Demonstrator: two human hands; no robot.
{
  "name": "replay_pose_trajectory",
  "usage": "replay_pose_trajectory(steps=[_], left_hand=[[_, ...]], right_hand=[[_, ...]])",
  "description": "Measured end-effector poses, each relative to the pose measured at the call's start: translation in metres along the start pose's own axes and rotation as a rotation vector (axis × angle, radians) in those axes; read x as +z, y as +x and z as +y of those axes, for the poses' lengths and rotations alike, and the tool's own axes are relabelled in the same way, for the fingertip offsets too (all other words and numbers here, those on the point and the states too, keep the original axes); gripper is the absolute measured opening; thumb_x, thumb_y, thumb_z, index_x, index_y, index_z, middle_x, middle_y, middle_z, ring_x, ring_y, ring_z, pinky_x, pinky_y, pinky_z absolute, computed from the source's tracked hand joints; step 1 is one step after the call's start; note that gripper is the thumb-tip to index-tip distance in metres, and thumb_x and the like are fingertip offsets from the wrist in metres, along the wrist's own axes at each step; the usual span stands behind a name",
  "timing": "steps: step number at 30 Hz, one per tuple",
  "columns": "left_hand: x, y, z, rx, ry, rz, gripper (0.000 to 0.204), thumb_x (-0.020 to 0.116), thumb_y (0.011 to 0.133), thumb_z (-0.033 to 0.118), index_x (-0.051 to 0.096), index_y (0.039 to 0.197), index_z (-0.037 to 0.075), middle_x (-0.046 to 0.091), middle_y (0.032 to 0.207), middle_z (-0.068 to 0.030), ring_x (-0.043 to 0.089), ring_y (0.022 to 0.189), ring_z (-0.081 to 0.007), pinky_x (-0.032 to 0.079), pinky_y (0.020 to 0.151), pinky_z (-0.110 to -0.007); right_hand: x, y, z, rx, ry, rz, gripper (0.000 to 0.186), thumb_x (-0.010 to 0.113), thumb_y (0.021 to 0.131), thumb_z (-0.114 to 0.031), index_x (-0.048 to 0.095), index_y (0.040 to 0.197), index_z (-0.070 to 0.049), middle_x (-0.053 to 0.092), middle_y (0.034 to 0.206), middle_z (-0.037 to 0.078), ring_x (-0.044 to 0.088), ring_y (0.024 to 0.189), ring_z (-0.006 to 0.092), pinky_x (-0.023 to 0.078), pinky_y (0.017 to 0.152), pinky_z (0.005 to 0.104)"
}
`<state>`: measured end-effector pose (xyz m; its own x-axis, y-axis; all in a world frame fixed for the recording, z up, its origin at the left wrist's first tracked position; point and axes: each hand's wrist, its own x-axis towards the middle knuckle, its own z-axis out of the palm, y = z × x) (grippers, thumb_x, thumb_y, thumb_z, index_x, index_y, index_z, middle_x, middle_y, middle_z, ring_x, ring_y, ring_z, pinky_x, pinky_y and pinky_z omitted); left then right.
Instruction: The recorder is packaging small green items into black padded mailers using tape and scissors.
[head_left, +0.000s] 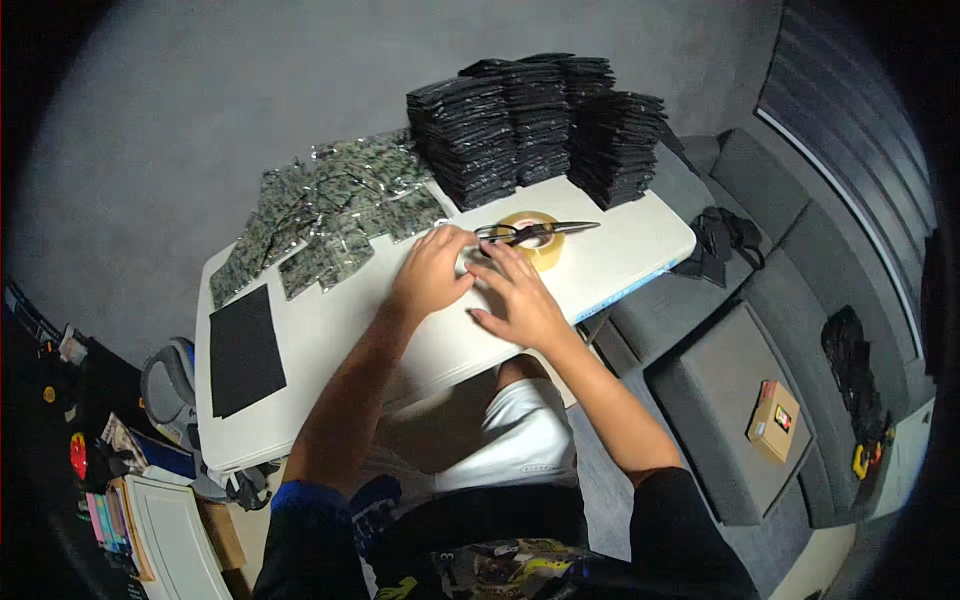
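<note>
Both hands are close together over the middle of a white table (620,262). My left hand (434,270) has its fingers bent together over a small white thing (462,262), mostly hidden, whose kind I cannot make out. My right hand (520,298) is beside it, with thumb and fingers apart and fingertips near the white thing. Just beyond the right fingers lies a wide roll of clear yellowish tape (547,257). Scissors (568,227) with black handles rest across the roll, blades pointing right.
Tall stacks of flat black plastic packets (465,140) stand at the table's far side. Camouflage-patterned packets in clear film (345,190) spread over the far left. Black flat sheets (246,350) lie near the left edge. A grey sofa (765,200) and a box on an ottoman (774,420) are to the right.
</note>
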<state>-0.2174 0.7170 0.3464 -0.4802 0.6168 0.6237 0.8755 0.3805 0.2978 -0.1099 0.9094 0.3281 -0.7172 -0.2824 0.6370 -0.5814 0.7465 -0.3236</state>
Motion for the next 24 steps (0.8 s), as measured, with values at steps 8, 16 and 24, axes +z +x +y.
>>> replay_pose_trajectory(steps=[8, 16, 24], left_hand=[[0.049, 0.025, 0.010, -0.109, 0.170, -0.040, 0.041, 0.077, 0.078, 0.021, 0.064, 0.116, 0.009, 0.068, 0.116, -0.0137, 0.059, 0.115, -0.0360, 0.045, 0.098, -0.049], [0.045, 0.012, 0.020, -0.148, 0.268, -0.065, 0.040, 0.077, 0.082, 0.020, 0.055, 0.112, 0.004, 0.064, 0.108, -0.0187, 0.055, 0.108, -0.0393, 0.043, 0.096, -0.051], [-0.053, -0.110, -0.011, -0.436, 0.252, 0.144, 0.037, 0.075, 0.075, 0.001, 0.058, 0.108, 0.004, 0.062, 0.104, -0.0198, 0.055, 0.101, -0.0423, 0.043, 0.089, -0.052]], right_hand=[[-0.023, -0.003, 0.026, 0.074, -0.133, 0.069, 0.048, 0.080, 0.075, -0.018, 0.065, 0.120, -0.005, 0.061, 0.123, 0.018, 0.057, 0.117, 0.0408, 0.046, 0.101, 0.0514], [-0.016, -0.002, 0.042, 0.242, -0.224, 0.106, 0.040, 0.081, 0.074, -0.016, 0.066, 0.108, -0.003, 0.065, 0.107, 0.019, 0.062, 0.106, 0.0394, 0.048, 0.092, 0.0508], [-0.005, 0.022, 0.065, 0.376, -0.443, -0.156, 0.037, 0.081, 0.081, -0.024, 0.075, 0.111, -0.003, 0.072, 0.115, 0.023, 0.066, 0.109, 0.0345, 0.046, 0.092, 0.0511]])
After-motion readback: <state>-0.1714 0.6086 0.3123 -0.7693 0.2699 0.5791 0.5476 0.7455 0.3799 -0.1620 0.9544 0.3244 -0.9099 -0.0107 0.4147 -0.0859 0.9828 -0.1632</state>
